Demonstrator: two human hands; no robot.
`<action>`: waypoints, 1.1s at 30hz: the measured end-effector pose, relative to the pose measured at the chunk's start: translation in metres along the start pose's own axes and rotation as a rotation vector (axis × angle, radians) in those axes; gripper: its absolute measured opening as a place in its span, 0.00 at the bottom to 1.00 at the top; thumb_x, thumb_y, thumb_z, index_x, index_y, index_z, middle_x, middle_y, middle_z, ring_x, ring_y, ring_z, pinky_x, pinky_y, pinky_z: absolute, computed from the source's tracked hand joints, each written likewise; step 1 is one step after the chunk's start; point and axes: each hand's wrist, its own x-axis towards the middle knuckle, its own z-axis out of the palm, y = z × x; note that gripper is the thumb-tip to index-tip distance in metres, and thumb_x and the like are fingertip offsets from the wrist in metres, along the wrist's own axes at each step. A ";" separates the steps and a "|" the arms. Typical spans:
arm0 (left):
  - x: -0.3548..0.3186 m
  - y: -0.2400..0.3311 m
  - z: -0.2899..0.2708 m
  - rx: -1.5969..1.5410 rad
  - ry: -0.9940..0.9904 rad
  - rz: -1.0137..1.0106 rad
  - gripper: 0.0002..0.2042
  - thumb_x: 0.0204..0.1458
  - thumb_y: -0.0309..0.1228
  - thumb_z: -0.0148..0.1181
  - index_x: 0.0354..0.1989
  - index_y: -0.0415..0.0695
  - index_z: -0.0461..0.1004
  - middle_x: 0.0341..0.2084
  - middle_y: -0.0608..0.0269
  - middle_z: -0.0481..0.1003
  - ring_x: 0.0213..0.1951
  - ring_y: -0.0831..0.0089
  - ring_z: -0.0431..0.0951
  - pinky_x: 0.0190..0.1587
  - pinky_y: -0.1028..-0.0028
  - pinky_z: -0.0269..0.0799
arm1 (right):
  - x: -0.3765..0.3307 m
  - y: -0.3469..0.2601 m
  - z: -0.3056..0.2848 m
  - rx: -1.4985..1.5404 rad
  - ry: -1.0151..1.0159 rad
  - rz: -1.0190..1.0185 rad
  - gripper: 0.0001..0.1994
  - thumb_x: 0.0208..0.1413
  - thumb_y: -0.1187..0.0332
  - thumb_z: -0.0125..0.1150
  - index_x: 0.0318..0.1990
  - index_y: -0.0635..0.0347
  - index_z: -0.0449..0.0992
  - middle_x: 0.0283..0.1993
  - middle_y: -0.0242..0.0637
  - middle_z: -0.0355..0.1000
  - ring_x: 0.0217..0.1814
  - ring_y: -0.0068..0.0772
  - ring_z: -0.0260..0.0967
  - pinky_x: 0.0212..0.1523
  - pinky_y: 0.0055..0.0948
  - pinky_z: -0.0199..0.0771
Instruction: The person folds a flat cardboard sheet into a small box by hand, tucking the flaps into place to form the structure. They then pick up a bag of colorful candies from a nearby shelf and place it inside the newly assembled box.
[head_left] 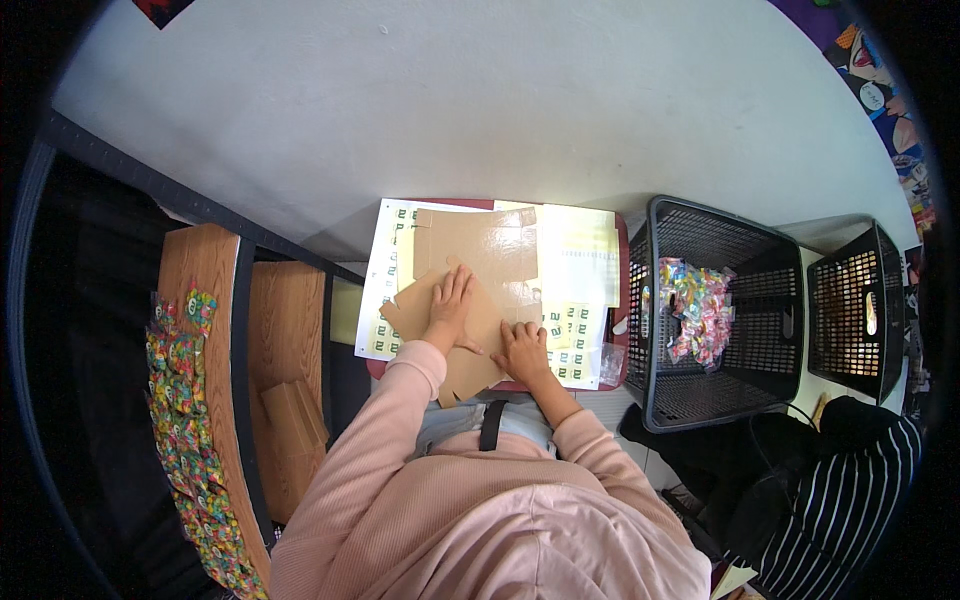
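Note:
A brown cardboard sheet (476, 244) with slots and flaps, perhaps an unfolded box, lies on the small table in front of me. Its near part (478, 372) sits askew, and I cannot tell whether this is a folded panel or a separate piece. My left hand (452, 308) rests flat on this near part, fingers stretched forward. At the cardboard's right edge, my right hand (525, 352) presses down with its fingers spread. Under the cardboard are sheets of printed labels (380, 318) and pale yellow paper (588, 240).
The table's red rim (623, 290) shows at the right. Beside it stands a black plastic crate (760, 310) holding small colourful packets (697, 312); another black crate (850, 335) is farther right. At left, strung packets (195, 440) hang by wooden shelves (290, 330) with folded cardboard (290, 415).

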 end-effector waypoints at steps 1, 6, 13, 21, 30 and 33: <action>0.001 0.001 0.000 0.042 -0.009 -0.007 0.65 0.09 0.59 0.67 0.60 0.43 0.37 0.60 0.52 0.35 0.61 0.57 0.36 0.58 0.56 0.38 | 0.000 0.000 0.003 -0.005 0.006 -0.004 0.34 0.37 0.51 0.59 0.52 0.60 0.61 0.41 0.40 0.63 0.48 0.40 0.54 0.48 0.42 0.50; 0.014 -0.003 0.008 -0.005 0.037 0.008 0.55 0.21 0.64 0.59 0.59 0.43 0.45 0.59 0.48 0.39 0.61 0.52 0.36 0.57 0.52 0.40 | 0.010 -0.006 -0.005 -0.045 -0.048 -0.006 0.31 0.39 0.50 0.57 0.49 0.60 0.64 0.38 0.40 0.65 0.46 0.39 0.56 0.45 0.39 0.52; 0.003 0.016 -0.016 0.034 -0.100 -0.017 0.50 0.30 0.62 0.54 0.60 0.45 0.43 0.61 0.50 0.35 0.62 0.53 0.31 0.59 0.52 0.31 | 0.002 0.004 -0.018 -0.107 -0.136 -0.018 0.28 0.40 0.48 0.55 0.46 0.60 0.65 0.39 0.39 0.64 0.46 0.37 0.56 0.46 0.38 0.52; -0.019 0.042 0.025 0.003 -0.073 0.154 0.46 0.37 0.57 0.53 0.61 0.49 0.39 0.62 0.56 0.31 0.62 0.56 0.27 0.59 0.53 0.27 | -0.014 0.007 0.008 -0.168 -0.076 -0.031 0.41 0.32 0.43 0.59 0.54 0.60 0.58 0.42 0.39 0.61 0.47 0.37 0.55 0.47 0.39 0.52; -0.017 0.020 0.029 -0.342 0.084 0.165 0.42 0.38 0.48 0.57 0.60 0.48 0.42 0.61 0.57 0.36 0.62 0.57 0.32 0.60 0.56 0.29 | -0.024 0.003 -0.002 -0.033 -0.050 0.000 0.44 0.37 0.41 0.54 0.58 0.61 0.52 0.41 0.44 0.59 0.44 0.42 0.55 0.45 0.41 0.53; -0.040 -0.008 0.026 -0.602 0.550 -0.052 0.40 0.37 0.41 0.60 0.58 0.43 0.46 0.59 0.51 0.43 0.60 0.55 0.40 0.59 0.55 0.33 | -0.028 0.012 -0.007 0.169 -0.008 0.027 0.38 0.42 0.45 0.53 0.57 0.60 0.53 0.41 0.45 0.59 0.43 0.43 0.56 0.45 0.41 0.55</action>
